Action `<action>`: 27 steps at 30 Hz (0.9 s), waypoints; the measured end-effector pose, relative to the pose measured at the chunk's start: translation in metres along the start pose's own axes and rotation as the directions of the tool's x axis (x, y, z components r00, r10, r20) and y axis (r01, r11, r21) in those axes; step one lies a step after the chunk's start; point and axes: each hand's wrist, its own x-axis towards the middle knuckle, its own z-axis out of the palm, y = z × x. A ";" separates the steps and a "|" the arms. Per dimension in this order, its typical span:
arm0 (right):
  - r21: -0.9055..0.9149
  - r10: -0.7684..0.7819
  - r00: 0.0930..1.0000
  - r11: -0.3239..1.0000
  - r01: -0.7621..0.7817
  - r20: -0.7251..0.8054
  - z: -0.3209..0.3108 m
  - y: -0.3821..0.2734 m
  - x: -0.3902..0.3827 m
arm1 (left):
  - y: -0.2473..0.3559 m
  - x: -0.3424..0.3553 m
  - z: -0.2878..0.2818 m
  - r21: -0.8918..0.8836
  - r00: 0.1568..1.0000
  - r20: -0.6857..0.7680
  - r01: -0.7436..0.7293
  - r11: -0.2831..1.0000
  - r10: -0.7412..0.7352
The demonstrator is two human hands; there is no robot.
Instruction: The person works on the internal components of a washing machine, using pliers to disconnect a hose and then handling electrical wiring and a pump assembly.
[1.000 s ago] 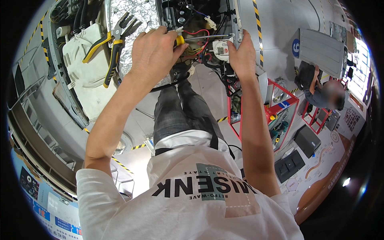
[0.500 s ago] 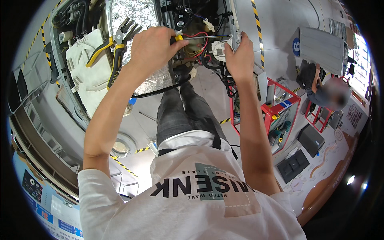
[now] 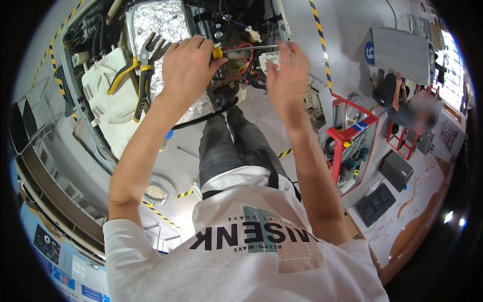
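My left hand (image 3: 186,70) is closed round a screwdriver with a yellow handle (image 3: 217,53), over a crinkled foil panel (image 3: 156,20). Its thin metal shaft runs right, level, toward the metal rail at the open appliance's right side. My right hand (image 3: 288,83) is blurred by motion at the shaft's far end, partly over a white round component (image 3: 266,59); what its fingers hold I cannot make out. Red, yellow and black wires lie between my hands, near a white connector (image 3: 253,32). Yellow-and-black pliers (image 3: 144,75) lie on the white plastic housing (image 3: 98,88) and foil, left of my left hand.
A red-framed trolley (image 3: 342,135) with tools stands at my right. Beyond it a co-worker (image 3: 407,108) works beside a grey panel (image 3: 400,55). Yellow-and-black floor tape (image 3: 319,30) runs alongside. A metal rack with shelves (image 3: 55,201) stands at the lower left.
My right hand has moved left and slightly down from the rail, now smeared by motion. My left hand and the screwdriver have shifted slightly left. The view of the appliance has shifted a little.
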 end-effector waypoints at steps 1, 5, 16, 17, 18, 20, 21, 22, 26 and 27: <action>0.006 -0.084 0.996 0.996 0.084 0.028 0.002 -0.008 0.001 | 0.000 0.000 0.000 0.016 1.000 0.002 -0.009 1.000 0.009; 0.081 -0.330 0.944 0.941 0.327 0.024 0.017 -0.034 0.014 | 0.002 0.000 0.000 0.030 0.999 0.015 -0.037 0.999 0.037; 0.053 -0.447 0.894 0.894 0.445 0.030 0.026 -0.025 0.033 | -0.024 0.001 -0.046 -0.245 0.757 0.553 0.546 0.801 -0.347; 0.048 -0.462 0.887 0.886 0.461 0.010 0.027 -0.025 0.034 | -0.025 0.000 -0.045 -0.265 0.814 0.514 0.450 0.852 -0.270; 0.045 -0.462 0.887 0.886 0.461 0.010 0.028 -0.025 0.035 | -0.024 -0.002 -0.043 -0.294 0.871 0.451 0.352 0.889 -0.196; 0.045 -0.468 0.883 0.883 0.466 0.029 0.029 -0.025 0.036 | -0.023 -0.008 -0.036 -0.294 0.932 0.350 0.209 0.933 -0.099; 0.040 -0.475 0.879 0.880 0.474 0.032 0.030 -0.024 0.037 | -0.021 -0.011 -0.034 -0.269 0.947 0.312 0.170 0.948 -0.081; 0.036 -0.482 0.875 0.876 0.481 0.037 0.030 -0.023 0.037 | -0.021 -0.015 -0.032 -0.253 0.962 0.269 0.123 0.960 -0.053; 0.034 -0.486 0.873 0.874 0.485 0.040 0.031 -0.022 0.037 | -0.028 -0.020 -0.037 -0.239 0.922 0.340 0.275 0.932 -0.185; 0.030 -0.478 0.877 0.878 0.477 0.042 0.031 -0.022 0.038 | -0.030 -0.019 -0.037 -0.263 0.917 0.360 0.278 0.924 -0.174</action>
